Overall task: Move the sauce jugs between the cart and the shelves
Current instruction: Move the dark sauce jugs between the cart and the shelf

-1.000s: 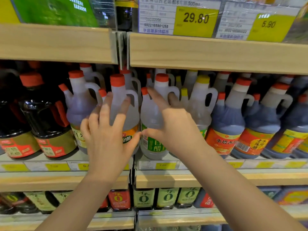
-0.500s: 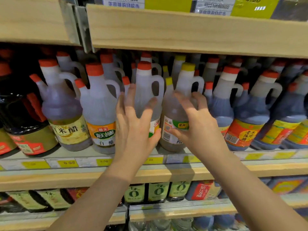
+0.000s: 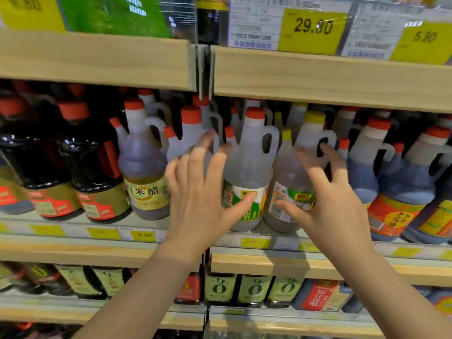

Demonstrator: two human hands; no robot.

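Note:
Sauce jugs stand in rows on the middle shelf [image 3: 97,250]. My left hand [image 3: 198,192] is spread flat in front of a clear red-capped jug [image 3: 190,123] and hides its label. Its thumb touches the green-labelled red-capped jug [image 3: 249,165] to the right. My right hand [image 3: 327,201] lies with straight, spread fingers against the yellow-capped jug [image 3: 291,177], thumb on its label and one finger near its handle. Neither jug is lifted off the shelf. No cart is in view.
Dark soy jugs [image 3: 90,172] stand at the left and a yellow-labelled vinegar jug [image 3: 144,172] beside them. Bluish jugs with orange labels [image 3: 401,192] fill the right. A wooden shelf edge [image 3: 318,79] with price tags hangs close above. Small bottles [image 3: 254,289] line the shelf below.
Both hands shifted right along the row from a second ago. Since half a second ago my left hand slid back left, uncovering the green-labelled jug. My right hand stays on the yellow-capped jug.

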